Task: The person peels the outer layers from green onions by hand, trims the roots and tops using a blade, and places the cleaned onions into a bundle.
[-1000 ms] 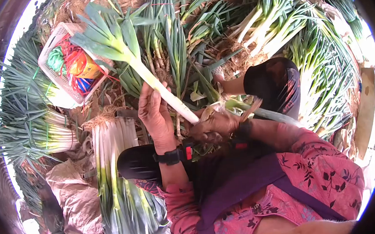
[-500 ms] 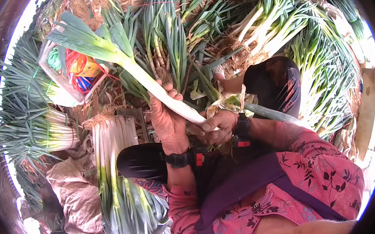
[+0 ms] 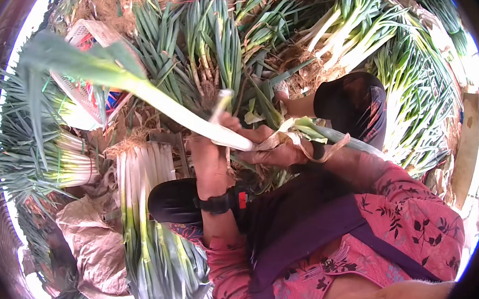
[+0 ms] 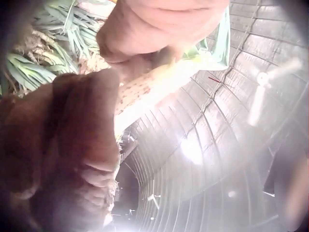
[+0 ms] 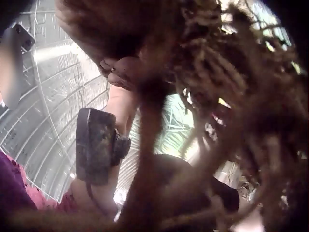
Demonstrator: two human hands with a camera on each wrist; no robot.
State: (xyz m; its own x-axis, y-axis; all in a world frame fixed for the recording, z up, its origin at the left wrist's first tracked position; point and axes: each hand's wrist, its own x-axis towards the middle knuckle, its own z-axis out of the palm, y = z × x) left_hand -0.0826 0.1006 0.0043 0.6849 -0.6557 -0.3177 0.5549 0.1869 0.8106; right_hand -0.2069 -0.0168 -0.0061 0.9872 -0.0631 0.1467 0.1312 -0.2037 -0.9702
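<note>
One long leek slants across the head view, green leaves to the upper left, over a basket. My right hand grips its root end; dry peeled leaf scraps surround that hand. My left hand is curled at the white shank just beside it, partly hidden under the leek. A blurred pale strip sticks up by the left fingers. In the left wrist view, a brown-speckled part of the shank shows between both hands. Blurred roots fill much of the right wrist view.
A pale plastic basket holds coloured twine. Tied leek bundles lie at left, and a row of leeks stands beside the knee. Loose leek heaps cover the right side. Crumpled sacking lies lower left.
The leek's leafy end has swung left and down over the basket. My left hand moved down the shank toward the right hand, and a pale strip now shows by its fingers.
</note>
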